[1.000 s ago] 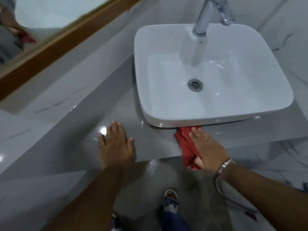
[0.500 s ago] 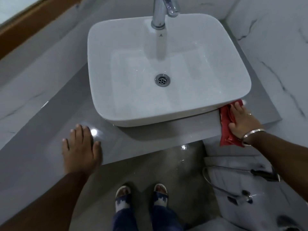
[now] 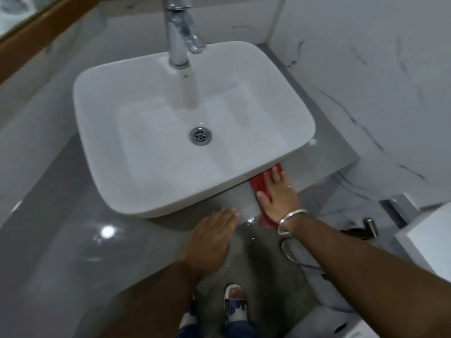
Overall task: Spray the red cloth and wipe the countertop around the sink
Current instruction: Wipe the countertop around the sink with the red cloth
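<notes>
We see the gray counter point(image 3: 61, 240) under the white sink point(image 3: 185, 128), our left hand point(image 3: 212, 237) flat and empty at the front edge. Our right hand point(image 3: 278, 193) presses open-palmed on the red cloth point(image 3: 260, 185), wedged against the sink's front right corner. The cloth's tail hangs past the edge; we judge a hard stroke could drag it off the counter.

Red cloth point(image 3: 259, 185) bunched on grey countertop point(image 3: 73, 252), touching white sink point(image 3: 146, 196) front.
</notes>
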`<state>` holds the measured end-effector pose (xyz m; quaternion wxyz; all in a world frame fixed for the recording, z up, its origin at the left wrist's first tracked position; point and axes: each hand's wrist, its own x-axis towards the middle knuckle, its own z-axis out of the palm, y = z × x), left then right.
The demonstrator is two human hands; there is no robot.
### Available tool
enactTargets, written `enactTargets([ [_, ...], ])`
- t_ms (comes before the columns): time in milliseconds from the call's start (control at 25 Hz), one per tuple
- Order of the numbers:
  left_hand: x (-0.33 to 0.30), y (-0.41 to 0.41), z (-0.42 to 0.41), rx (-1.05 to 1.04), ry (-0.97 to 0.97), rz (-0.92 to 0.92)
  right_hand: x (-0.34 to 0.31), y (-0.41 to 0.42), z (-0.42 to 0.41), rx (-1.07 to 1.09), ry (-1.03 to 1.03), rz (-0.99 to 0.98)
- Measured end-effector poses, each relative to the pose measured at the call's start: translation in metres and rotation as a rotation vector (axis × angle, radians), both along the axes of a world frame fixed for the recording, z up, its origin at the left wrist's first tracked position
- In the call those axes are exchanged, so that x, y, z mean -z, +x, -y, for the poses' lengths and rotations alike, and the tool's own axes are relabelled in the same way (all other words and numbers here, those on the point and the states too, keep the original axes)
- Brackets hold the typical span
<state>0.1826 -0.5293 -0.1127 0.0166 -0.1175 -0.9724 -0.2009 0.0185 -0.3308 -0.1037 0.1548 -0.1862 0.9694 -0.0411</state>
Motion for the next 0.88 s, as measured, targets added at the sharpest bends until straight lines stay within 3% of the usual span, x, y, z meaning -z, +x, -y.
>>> enactTargets([
  [120,0.004,-0.063,-0.037,-0.033,-0.02,0.084,0.011,-0.019,-0.025,-0.089,0.002,-0.057],
  [280,0.02,-0.079,-0.043,-0.057,-0.102,0.071,0.013,-0.102,-0.093,0.311,0.086,-0.128],
  [400,0.025,-0.079,-0.045,-0.047,-0.179,0.045,0.001,-0.147,-0.119,0.418,0.115,-0.054],
  [520,0.02,-0.08,-0.043,-0.049,-0.237,0.081,-0.002,-0.128,-0.107,0.261,0.112,-0.067],
  [720,0.002,-0.085,-0.048,-0.051,-0.292,0.243,0.0,-0.038,-0.064,-0.325,-0.028,0.015],
  [800,-0.009,-0.09,-0.049,-0.082,-0.23,0.389,-0.001,-0.038,-0.065,-0.299,-0.065,0.025],
  [880,-0.031,-0.098,-0.055,-0.068,-0.191,0.394,-0.002,-0.034,-0.076,0.021,-0.24,0.005],
])
